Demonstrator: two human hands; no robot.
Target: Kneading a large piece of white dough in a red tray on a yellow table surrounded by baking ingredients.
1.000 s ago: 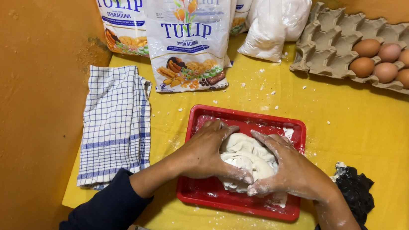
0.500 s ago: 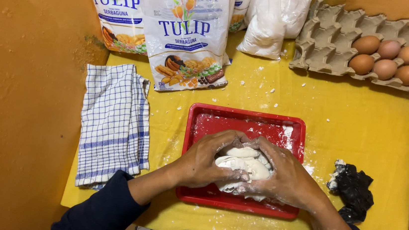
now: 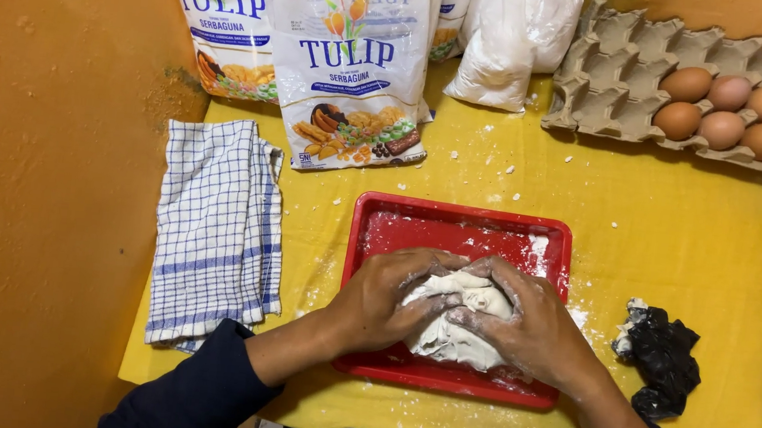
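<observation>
Both hands close around a lump of pale dough [image 3: 454, 328] that sits inside a red tray [image 3: 463, 231]; the left hand [image 3: 386, 303] cups it from one side and the right hand [image 3: 532, 336] from the other, floured fingers [image 3: 473, 318] curled and pressed into the dough, meeting over its top. The tray's far half is bare and dusted with flour. To the left, a blue-checked cloth [image 3: 216, 231] lies just beside the tray, close to the yellow surface [image 3: 676, 242] edge along the orange wall. Right of the tray lies a crumpled black bag [image 3: 660, 357], with open yellow room beyond it. Flour bags [image 3: 354, 62] and an egg carton [image 3: 681, 94] line the far edge.
</observation>
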